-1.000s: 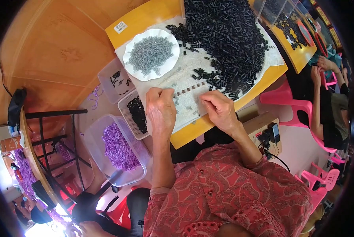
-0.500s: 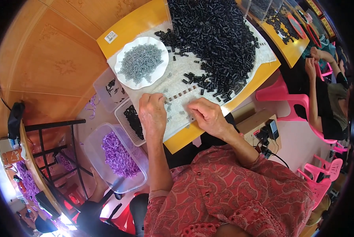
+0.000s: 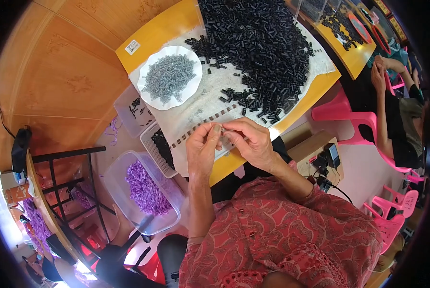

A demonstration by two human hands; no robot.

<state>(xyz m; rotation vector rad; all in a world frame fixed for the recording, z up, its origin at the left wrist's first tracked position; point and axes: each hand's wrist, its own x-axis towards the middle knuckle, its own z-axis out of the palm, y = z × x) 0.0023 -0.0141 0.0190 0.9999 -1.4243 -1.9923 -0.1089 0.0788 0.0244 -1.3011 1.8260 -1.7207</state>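
Note:
My left hand (image 3: 203, 149) and my right hand (image 3: 253, 144) meet over the near edge of the table. Thumb and forefinger of each are pinched together at a tiny piece between them, too small to name. Beneath them lies a white cloth (image 3: 164, 124) with a brown checked stripe. Beyond the left hand stands a white scalloped plate (image 3: 196, 86) heaped with small grey, see-through pieces (image 3: 169, 74). A large pile of short black cylindrical parts (image 3: 260, 53) spreads over the far side, with some loose ones closer to my right hand.
Left of the table are a white basket (image 3: 169, 172) of black parts and a clear tub (image 3: 176, 211) of purple pieces. Pink chairs (image 3: 340, 113) stand at the right. Another person's hands (image 3: 380, 72) are by a second yellow table (image 3: 356, 60).
My hands have come together from apart. The left moved right and nearer to me, and the right shifted slightly left. More of the cloth's stripe shows now.

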